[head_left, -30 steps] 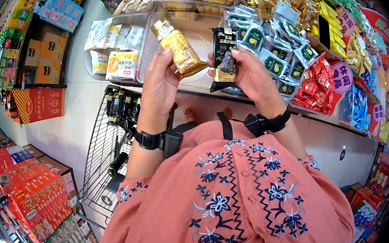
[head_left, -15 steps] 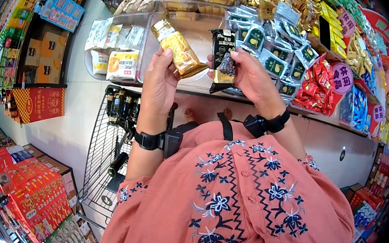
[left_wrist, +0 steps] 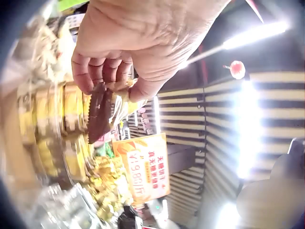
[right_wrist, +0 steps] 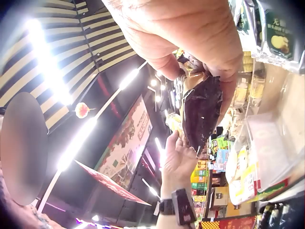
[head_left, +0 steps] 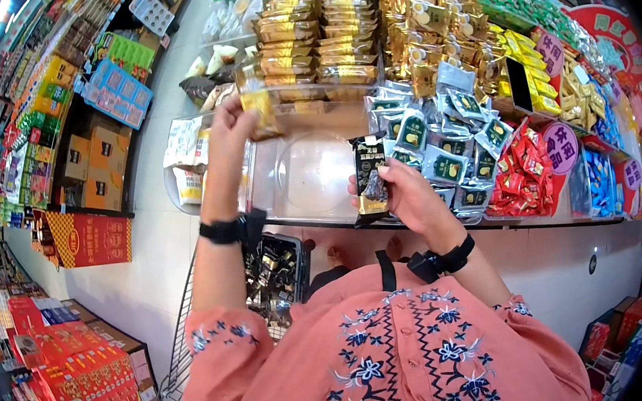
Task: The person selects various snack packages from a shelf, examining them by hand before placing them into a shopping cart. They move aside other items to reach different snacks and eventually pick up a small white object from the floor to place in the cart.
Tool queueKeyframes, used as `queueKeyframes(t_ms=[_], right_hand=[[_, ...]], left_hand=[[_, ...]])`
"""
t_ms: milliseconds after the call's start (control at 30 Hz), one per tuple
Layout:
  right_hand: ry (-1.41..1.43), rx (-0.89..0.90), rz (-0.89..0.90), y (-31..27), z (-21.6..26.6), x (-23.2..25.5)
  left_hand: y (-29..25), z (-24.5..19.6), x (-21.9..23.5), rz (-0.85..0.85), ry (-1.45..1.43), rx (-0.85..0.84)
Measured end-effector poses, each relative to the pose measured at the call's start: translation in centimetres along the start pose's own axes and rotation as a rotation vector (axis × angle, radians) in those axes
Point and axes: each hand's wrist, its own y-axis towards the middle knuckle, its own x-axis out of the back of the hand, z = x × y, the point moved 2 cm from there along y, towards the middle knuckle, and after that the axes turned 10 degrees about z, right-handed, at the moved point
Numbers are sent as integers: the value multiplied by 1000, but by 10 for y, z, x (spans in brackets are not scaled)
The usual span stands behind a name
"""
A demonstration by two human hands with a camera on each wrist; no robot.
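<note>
My left hand (head_left: 228,136) pinches a gold-and-yellow snack packet (head_left: 260,111) between thumb and fingers, above the front of the stacked gold packets (head_left: 288,34). In the left wrist view the packet (left_wrist: 101,113) shows its brown crimped end below the fingertips. Lower and to the right, my right hand (head_left: 413,199) holds a black-and-gold snack packet (head_left: 371,177) upright, thumb across its front. The right wrist view shows the dark back of that packet (right_wrist: 202,112). Between the hands lies a clear plastic bin (head_left: 299,179) with its bottom showing.
Silver packets with green labels (head_left: 443,163) are heaped right of the bin, then red packets (head_left: 527,169). White packets (head_left: 191,185) fill a bin at left. A phone-like black slab (head_left: 518,84) stands among yellow packets. Below is a cart with a dark basket (head_left: 296,259) of small wrapped items.
The left hand has carried the gold packet up and left, away from the black one. The right hand keeps its grip, now lower in view. The head view has shifted, showing more of the shelf's back.
</note>
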Motion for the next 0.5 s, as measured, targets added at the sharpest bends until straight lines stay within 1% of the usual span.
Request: queueKeyframes(t_ms=[33,67,133,233,333,367,467,500], right_hand=[[4,-9,-1,-1,1,-1],[4,-4,-13,-2,1,0],[5,6,-39,-3,-1,-1],[15,20,-62,-5,-2,1],[26,35,-92,-9,-4,7],[25,44,-100,-10,-5,8],[24,68,-153,-16,-4,11],[24,75,-175,-17,-3,11]], left_hand=[[23,-1,13,7,169,-32],[47,2,21,0,290,-107],[84,-6,28,58,475,-66],[143,2,30,118,1002,-282],[173,8,16,92,1214,-539],[180,9,13,137,1236,-503],[199,14,5,152,1301,-522],[205,16,5,151,1327,-553]])
